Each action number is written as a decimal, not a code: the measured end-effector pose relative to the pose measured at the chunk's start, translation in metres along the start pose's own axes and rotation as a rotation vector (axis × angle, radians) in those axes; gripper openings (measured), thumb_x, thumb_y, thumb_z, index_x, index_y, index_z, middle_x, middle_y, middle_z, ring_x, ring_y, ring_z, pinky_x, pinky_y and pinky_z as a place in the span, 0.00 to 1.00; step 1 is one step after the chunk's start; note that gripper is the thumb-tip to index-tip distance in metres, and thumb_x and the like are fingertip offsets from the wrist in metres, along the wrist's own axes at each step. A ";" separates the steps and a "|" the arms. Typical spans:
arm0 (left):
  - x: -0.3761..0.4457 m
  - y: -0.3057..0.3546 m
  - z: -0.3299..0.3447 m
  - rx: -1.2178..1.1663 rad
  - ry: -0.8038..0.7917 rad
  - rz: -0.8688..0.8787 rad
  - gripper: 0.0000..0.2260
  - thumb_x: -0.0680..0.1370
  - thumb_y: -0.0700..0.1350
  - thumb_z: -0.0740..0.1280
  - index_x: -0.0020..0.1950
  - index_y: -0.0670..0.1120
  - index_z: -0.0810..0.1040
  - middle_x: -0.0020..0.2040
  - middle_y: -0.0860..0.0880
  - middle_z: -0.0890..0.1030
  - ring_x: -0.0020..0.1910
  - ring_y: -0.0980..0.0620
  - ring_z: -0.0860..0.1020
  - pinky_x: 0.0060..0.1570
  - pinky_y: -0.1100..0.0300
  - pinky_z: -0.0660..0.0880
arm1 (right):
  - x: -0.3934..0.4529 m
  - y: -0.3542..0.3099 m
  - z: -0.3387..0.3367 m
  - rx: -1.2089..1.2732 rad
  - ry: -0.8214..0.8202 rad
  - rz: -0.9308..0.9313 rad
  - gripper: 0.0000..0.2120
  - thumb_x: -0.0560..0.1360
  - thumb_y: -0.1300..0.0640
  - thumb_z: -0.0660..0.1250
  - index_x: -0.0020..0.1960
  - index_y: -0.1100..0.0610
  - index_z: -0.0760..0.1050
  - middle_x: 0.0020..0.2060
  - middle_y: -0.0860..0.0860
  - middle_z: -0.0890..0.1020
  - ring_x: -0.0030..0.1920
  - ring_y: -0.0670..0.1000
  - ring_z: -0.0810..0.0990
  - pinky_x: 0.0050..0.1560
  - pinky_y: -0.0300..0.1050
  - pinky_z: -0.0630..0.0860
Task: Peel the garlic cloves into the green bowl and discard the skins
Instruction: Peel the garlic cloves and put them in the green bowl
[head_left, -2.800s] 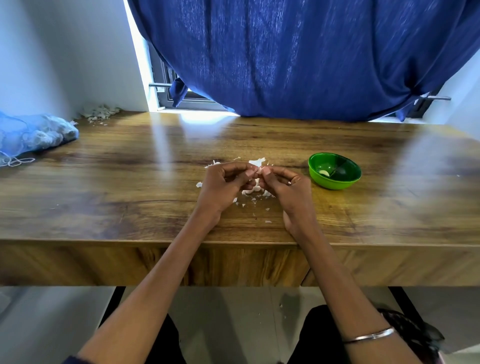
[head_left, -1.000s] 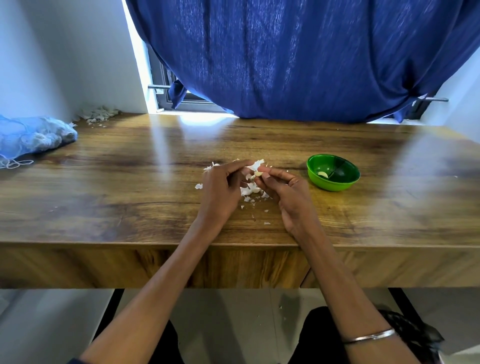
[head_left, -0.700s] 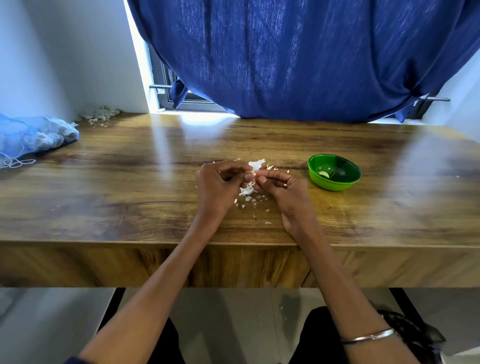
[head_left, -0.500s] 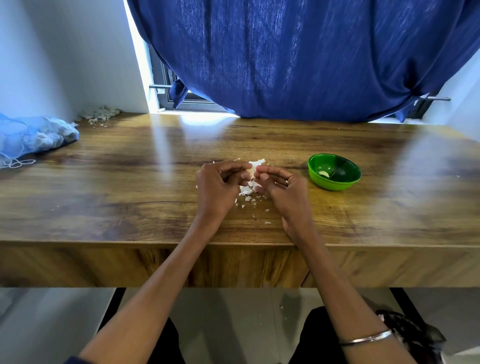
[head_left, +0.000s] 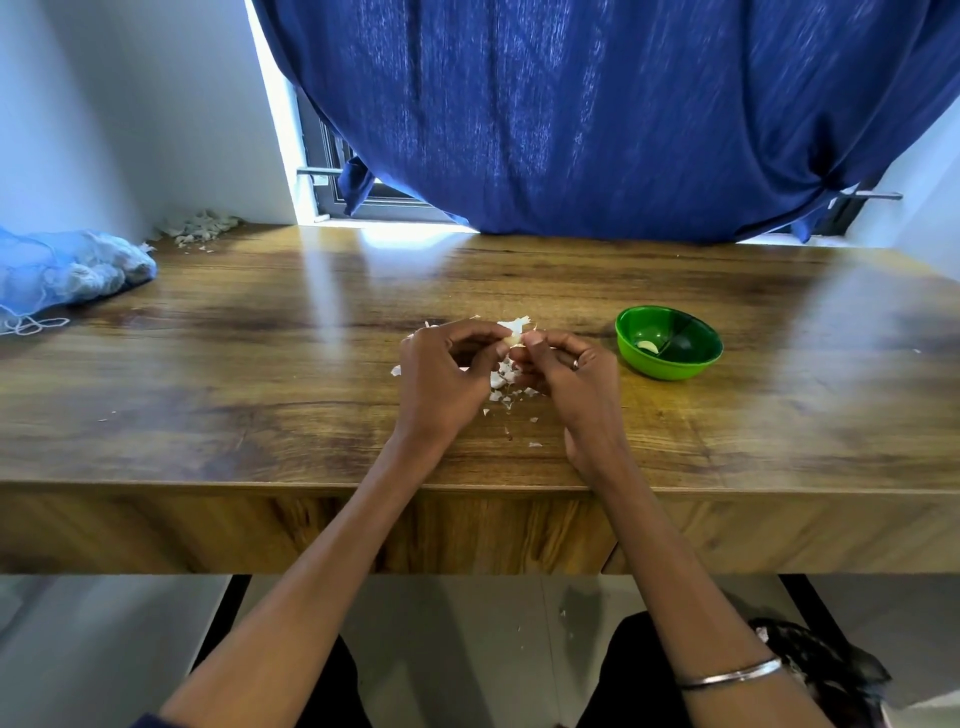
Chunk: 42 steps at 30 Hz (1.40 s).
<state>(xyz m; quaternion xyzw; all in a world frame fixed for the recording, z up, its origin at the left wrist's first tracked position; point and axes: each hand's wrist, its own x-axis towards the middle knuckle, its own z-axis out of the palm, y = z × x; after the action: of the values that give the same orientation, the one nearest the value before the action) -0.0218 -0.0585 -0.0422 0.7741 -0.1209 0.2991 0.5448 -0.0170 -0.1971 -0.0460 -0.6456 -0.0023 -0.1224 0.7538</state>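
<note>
My left hand (head_left: 441, 374) and my right hand (head_left: 563, 376) meet fingertip to fingertip over the middle of the wooden table (head_left: 260, 374). Between them they pinch one pale garlic clove (head_left: 513, 339), most of it hidden by the fingers. White garlic skins (head_left: 501, 382) lie scattered on the table under and around the hands. The green bowl (head_left: 669, 343) stands just right of my right hand and holds one peeled clove (head_left: 648, 346).
A blue mesh bag of garlic bulbs (head_left: 67, 270) lies at the table's far left. A small heap of dry skins (head_left: 200, 227) sits in the back left corner. A blue curtain (head_left: 597, 114) hangs behind the table. The table's front edge runs under my wrists.
Both hands stay over the skin pile, working the clove with small finger movements. The right hand's fingers have shifted slightly on the clove. The bowl has not moved.
</note>
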 end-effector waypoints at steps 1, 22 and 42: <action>0.000 0.000 0.000 -0.011 0.006 -0.011 0.07 0.74 0.37 0.76 0.49 0.47 0.87 0.43 0.56 0.86 0.41 0.59 0.85 0.46 0.59 0.83 | 0.000 0.000 0.000 0.011 0.003 0.007 0.04 0.79 0.62 0.71 0.51 0.61 0.83 0.39 0.55 0.87 0.41 0.50 0.86 0.44 0.44 0.82; 0.002 -0.007 -0.001 0.042 0.060 -0.054 0.08 0.78 0.33 0.70 0.50 0.43 0.86 0.42 0.53 0.86 0.37 0.59 0.84 0.43 0.60 0.82 | -0.005 -0.004 0.000 -0.067 -0.041 -0.054 0.05 0.79 0.62 0.70 0.53 0.61 0.83 0.44 0.54 0.88 0.46 0.51 0.87 0.50 0.47 0.83; 0.001 -0.002 -0.001 0.220 0.064 -0.039 0.12 0.73 0.32 0.68 0.40 0.47 0.87 0.36 0.58 0.84 0.37 0.62 0.81 0.46 0.68 0.76 | 0.008 -0.027 -0.026 -0.373 0.083 -0.156 0.08 0.74 0.60 0.75 0.53 0.55 0.85 0.44 0.47 0.87 0.40 0.43 0.86 0.41 0.36 0.82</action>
<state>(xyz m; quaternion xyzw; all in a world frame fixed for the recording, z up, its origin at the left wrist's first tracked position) -0.0206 -0.0567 -0.0427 0.8213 -0.0548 0.3245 0.4660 -0.0180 -0.2274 -0.0224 -0.7663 0.0013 -0.2053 0.6088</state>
